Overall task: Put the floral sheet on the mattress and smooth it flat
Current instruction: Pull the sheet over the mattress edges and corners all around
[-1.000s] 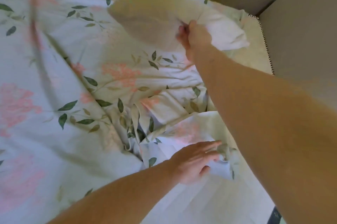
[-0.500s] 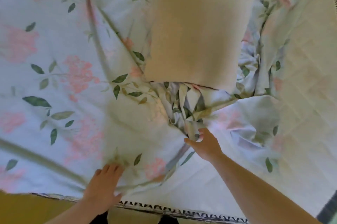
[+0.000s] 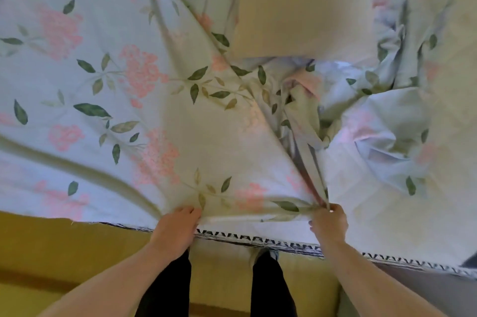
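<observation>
The floral sheet (image 3: 108, 99), pale with pink blooms and green leaves, lies over the mattress (image 3: 258, 238), whose near edge shows a black zigzag trim. The sheet is fairly flat on the left and bunched into folds in the middle and right. My left hand (image 3: 175, 229) grips the sheet's near edge at the mattress border. My right hand (image 3: 329, 222) pinches a gathered fold of the sheet, which runs taut up towards the middle.
A plain beige pillow (image 3: 302, 6) lies on the sheet at the top middle. Below the mattress edge are yellowish flooring (image 3: 64, 252) and my two dark-trousered legs (image 3: 271, 288). A grey surface (image 3: 426, 291) is at the lower right.
Both hands have come back to the near mattress edge and taken hold of the sheet. The sheet's edge has been pulled towards me. The pillow now lies loose at the top.
</observation>
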`<state>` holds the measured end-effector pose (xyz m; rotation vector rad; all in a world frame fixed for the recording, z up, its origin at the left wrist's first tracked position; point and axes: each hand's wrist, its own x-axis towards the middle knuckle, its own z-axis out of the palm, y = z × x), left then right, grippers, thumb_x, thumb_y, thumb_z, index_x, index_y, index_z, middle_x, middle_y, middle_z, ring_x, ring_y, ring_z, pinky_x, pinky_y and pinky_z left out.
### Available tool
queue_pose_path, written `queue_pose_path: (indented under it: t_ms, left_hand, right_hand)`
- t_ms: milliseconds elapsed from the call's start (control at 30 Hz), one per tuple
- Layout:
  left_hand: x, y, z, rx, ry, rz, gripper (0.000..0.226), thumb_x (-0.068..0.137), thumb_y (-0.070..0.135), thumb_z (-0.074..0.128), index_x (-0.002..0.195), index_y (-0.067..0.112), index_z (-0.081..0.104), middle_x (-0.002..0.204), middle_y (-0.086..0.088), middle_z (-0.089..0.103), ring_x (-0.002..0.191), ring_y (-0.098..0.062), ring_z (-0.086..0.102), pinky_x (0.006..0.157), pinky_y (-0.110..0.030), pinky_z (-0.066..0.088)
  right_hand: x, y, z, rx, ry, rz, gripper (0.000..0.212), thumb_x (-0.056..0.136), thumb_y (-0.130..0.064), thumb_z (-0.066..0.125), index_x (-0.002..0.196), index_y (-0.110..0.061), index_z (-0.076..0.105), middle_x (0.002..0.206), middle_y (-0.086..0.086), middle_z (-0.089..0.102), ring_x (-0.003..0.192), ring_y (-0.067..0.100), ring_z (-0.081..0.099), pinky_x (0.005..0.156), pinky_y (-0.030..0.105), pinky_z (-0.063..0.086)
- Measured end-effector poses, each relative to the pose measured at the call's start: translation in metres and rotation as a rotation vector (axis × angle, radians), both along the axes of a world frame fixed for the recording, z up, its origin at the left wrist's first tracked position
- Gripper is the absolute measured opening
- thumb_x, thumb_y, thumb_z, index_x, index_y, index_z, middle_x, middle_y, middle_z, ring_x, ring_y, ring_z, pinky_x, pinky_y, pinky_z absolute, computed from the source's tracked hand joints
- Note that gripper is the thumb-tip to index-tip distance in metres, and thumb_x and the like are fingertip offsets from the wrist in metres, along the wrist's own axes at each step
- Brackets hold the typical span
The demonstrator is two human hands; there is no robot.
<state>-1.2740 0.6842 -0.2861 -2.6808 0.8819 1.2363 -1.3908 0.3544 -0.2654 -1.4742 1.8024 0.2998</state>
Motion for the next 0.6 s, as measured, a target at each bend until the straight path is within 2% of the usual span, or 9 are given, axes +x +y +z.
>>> queue_pose_path:
  t_ms: [100, 167, 233, 300, 400, 467, 567, 600]
  left_hand:
    - [-0.006, 0.005, -0.008, 0.099, 0.092, -0.116, 0.033, 0.087, 0.002, 0.048, 0.111, 0.023, 0.050, 0.101, 0.003, 0.056, 0.088, -0.020, 0.056, 0.065, -0.034, 0.038]
    - [-0.005, 0.003, -0.009, 0.159, 0.116, -0.184, 0.038, 0.084, -0.001, 0.051, 0.113, 0.023, 0.055, 0.100, 0.002, 0.057, 0.088, -0.020, 0.058, 0.068, -0.034, 0.044]
    - [-0.003, -0.009, -0.006, 0.228, 0.142, -0.265, 0.038, 0.086, 0.002, 0.055, 0.118, 0.022, 0.056, 0.107, -0.001, 0.058, 0.098, -0.024, 0.061, 0.072, -0.034, 0.047]
    - [-0.002, -0.034, 0.003, 0.246, 0.182, -0.278, 0.033, 0.088, 0.005, 0.056, 0.116, 0.021, 0.056, 0.106, -0.001, 0.056, 0.101, -0.025, 0.061, 0.073, -0.033, 0.044]
    - [0.002, -0.087, 0.013, 0.064, 0.156, -0.112, 0.018, 0.090, 0.011, 0.052, 0.103, 0.023, 0.054, 0.100, 0.004, 0.057, 0.094, -0.021, 0.060, 0.074, -0.032, 0.045]
    - [0.008, -0.132, 0.016, -0.114, 0.108, -0.029, 0.014, 0.095, 0.025, 0.055, 0.109, 0.027, 0.056, 0.110, 0.008, 0.057, 0.095, -0.018, 0.059, 0.081, -0.035, 0.050]
    - [0.015, -0.210, 0.020, -0.334, 0.068, 0.034, 0.036, 0.094, 0.035, 0.062, 0.127, 0.026, 0.052, 0.128, 0.009, 0.046, 0.104, -0.019, 0.057, 0.084, -0.038, 0.052]
    - [0.020, -0.231, 0.020, -0.402, 0.027, 0.034, 0.043, 0.092, 0.033, 0.066, 0.131, 0.025, 0.050, 0.133, 0.007, 0.044, 0.111, -0.021, 0.054, 0.084, -0.040, 0.052]
  right_hand:
    - [-0.039, 0.008, -0.006, 0.309, 0.071, -0.145, 0.016, 0.099, -0.003, 0.042, 0.095, -0.003, 0.058, 0.077, 0.015, 0.064, 0.063, 0.028, 0.062, 0.062, 0.039, 0.053]
    - [-0.049, 0.012, -0.011, 0.467, 0.118, -0.242, 0.020, 0.101, -0.005, 0.041, 0.091, -0.001, 0.057, 0.077, 0.014, 0.065, 0.061, 0.024, 0.057, 0.053, 0.030, 0.049]
    - [-0.051, 0.007, -0.017, 0.494, 0.177, -0.129, 0.019, 0.097, -0.006, 0.046, 0.093, 0.005, 0.062, 0.075, 0.015, 0.070, 0.058, 0.025, 0.058, 0.046, 0.027, 0.048]
    - [-0.049, -0.007, -0.022, 0.378, 0.229, 0.117, 0.018, 0.092, -0.012, 0.056, 0.095, 0.000, 0.069, 0.080, 0.015, 0.075, 0.065, 0.027, 0.070, 0.054, 0.034, 0.061]
    - [-0.037, -0.038, -0.015, 0.226, 0.112, 0.188, 0.015, 0.086, -0.024, 0.058, 0.096, -0.015, 0.063, 0.087, 0.011, 0.073, 0.078, 0.029, 0.075, 0.073, 0.041, 0.065]
    - [-0.030, -0.066, -0.018, 0.163, -0.026, 0.037, 0.034, 0.080, -0.029, 0.057, 0.113, -0.021, 0.059, 0.092, 0.008, 0.071, 0.082, 0.027, 0.070, 0.080, 0.041, 0.062]
    - [-0.015, -0.111, -0.023, 0.183, -0.250, -0.229, 0.052, 0.087, -0.032, 0.067, 0.133, -0.013, 0.053, 0.095, 0.007, 0.062, 0.080, 0.024, 0.061, 0.071, 0.037, 0.058]
    - [-0.008, -0.122, -0.020, 0.205, -0.284, -0.300, 0.052, 0.090, -0.037, 0.069, 0.133, -0.012, 0.052, 0.097, 0.006, 0.060, 0.086, 0.023, 0.063, 0.075, 0.038, 0.060]
